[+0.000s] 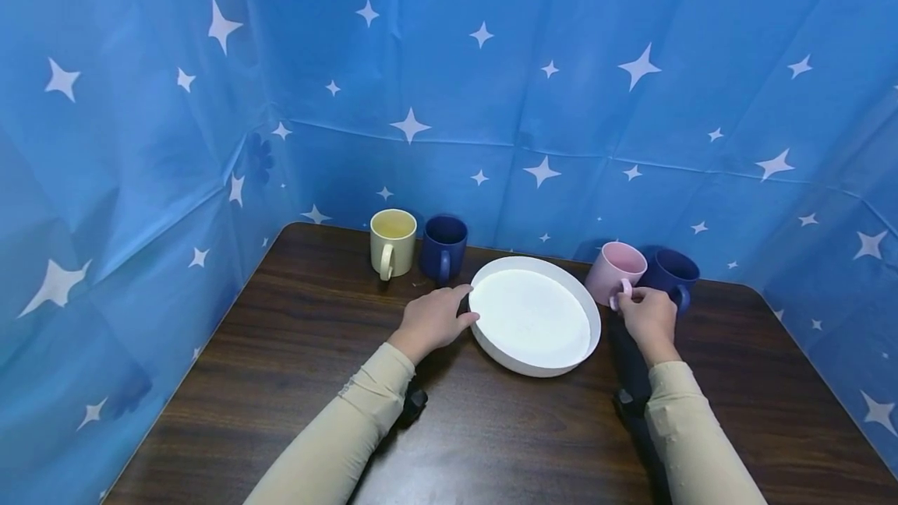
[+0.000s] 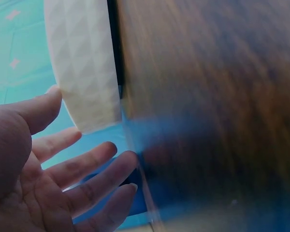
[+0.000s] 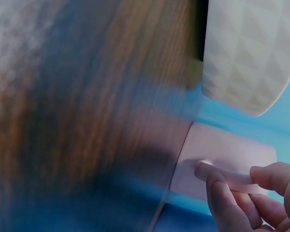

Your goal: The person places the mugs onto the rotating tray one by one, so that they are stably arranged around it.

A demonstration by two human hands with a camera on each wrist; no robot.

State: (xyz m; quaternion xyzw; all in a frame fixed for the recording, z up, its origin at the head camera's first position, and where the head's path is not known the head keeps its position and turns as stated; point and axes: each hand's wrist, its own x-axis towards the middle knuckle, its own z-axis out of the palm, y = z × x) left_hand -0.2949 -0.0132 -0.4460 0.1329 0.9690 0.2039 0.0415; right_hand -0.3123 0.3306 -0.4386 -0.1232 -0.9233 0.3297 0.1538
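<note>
A round white dish (image 1: 532, 371) with a faceted outer wall (image 2: 84, 58) sits on the table, shallow and with nothing in it. At its left side is my left hand (image 1: 435, 322), thumb at the rim and fingers spread and fairly straight (image 2: 82, 186); whether they press on the wall I cannot tell. To the right of the dish stands a pink mug (image 1: 605, 280), upright. My right hand (image 1: 651, 322) pinches its handle between thumb and fingers, as the right wrist view shows on the mug's handle (image 3: 232, 176).
A navy mug (image 1: 666, 270) stands close to the right of the pink one. Behind and left of the dish are another navy mug (image 1: 442, 248) and a pale yellow mug (image 1: 400, 252). Blue star-patterned cloth (image 1: 449, 84) hangs along the back of the dark wooden table (image 1: 302, 365).
</note>
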